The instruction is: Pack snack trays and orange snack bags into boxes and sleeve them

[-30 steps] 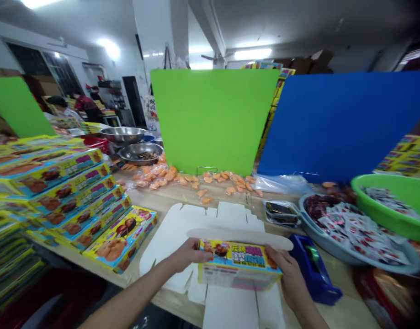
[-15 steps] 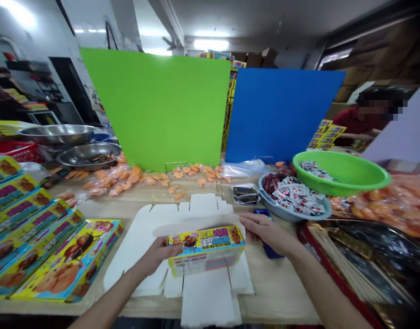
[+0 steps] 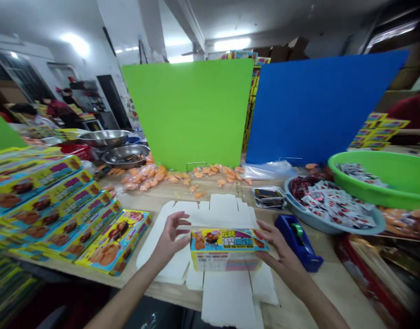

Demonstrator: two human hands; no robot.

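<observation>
- Wooden table (image 3: pixel 168 193), with a green board (image 3: pixel 189 114) and a blue board (image 3: pixel 316 105) upright along its back; bright lamps (image 3: pixel 232 44) on a pale ceiling; people (image 3: pixel 61 113) at work far off on the left
- Left side: a stepped stack (image 3: pixel 55 205) of printed cartons, a single carton (image 3: pixel 114 242) lying flat in front of it; beyond, metal bowls (image 3: pixel 125 155) and loose orange pieces (image 3: pixel 144 177) strewn along to the boards
- Right side: a blue tape dispenser (image 3: pixel 299 242), a small clear tray (image 3: pixel 268 197), a pale blue basin (image 3: pixel 319 224) of sachets (image 3: pixel 333 205), a green basin (image 3: pixel 377 198) overlapping its far edge; the red tray (image 3: pixel 350 274) at lower right is blurred
- Middle: white card (image 3: pixel 226 297) spread on the table; the box (image 3: pixel 226 249) sits above it, between the hands, printed face up
- Left hand (image 3: pixel 172 235): open, fingers spread and curved, thumb by the box's left end; whether it touches, I cannot tell
- Right hand (image 3: pixel 278 244): bent around the box's right end, fingers at the top, thumb low at the front, gripping it
</observation>
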